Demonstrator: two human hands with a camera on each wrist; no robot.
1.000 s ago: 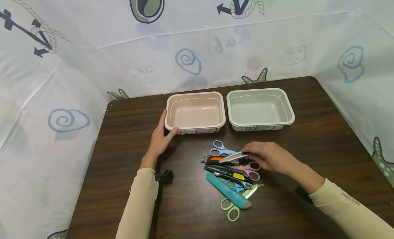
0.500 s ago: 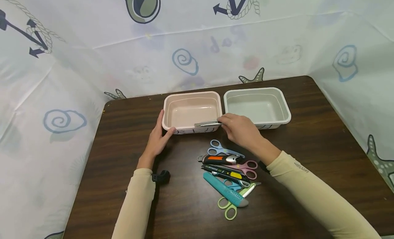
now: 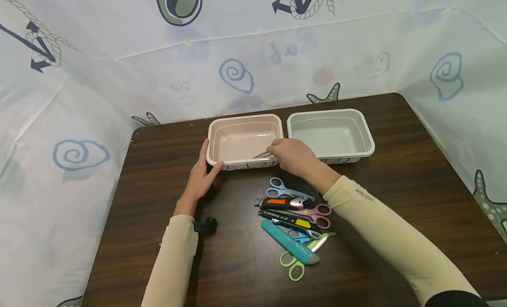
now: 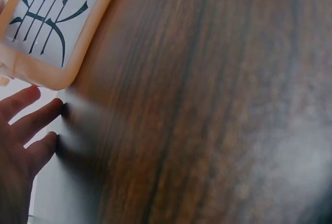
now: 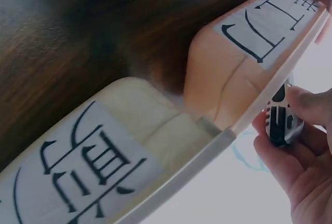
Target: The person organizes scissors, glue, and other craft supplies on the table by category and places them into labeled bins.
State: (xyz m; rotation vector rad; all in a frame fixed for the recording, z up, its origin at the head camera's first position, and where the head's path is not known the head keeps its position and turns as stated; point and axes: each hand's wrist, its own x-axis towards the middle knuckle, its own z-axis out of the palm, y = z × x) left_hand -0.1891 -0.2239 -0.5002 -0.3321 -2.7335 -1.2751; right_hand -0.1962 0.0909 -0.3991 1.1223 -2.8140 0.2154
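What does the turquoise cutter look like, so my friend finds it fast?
On the brown table, in front of the two boxes, lies a pile of tools. On its near side, the cutter lies slanted across the green scissors. It alone has a solid turquoise body with a grey end.

The pink box point(image 5: 207, 71) bears a white label point(image 5: 267, 24) reading 美工刀, the pale grey box point(image 5: 148, 97) a paper label point(image 5: 101, 164) showing 剪 beside a cropped character, while lettering on the right sleeve point(image 3: 380, 223) and backdrop cloth point(image 3: 166, 78) remains too small or faint to read securely.
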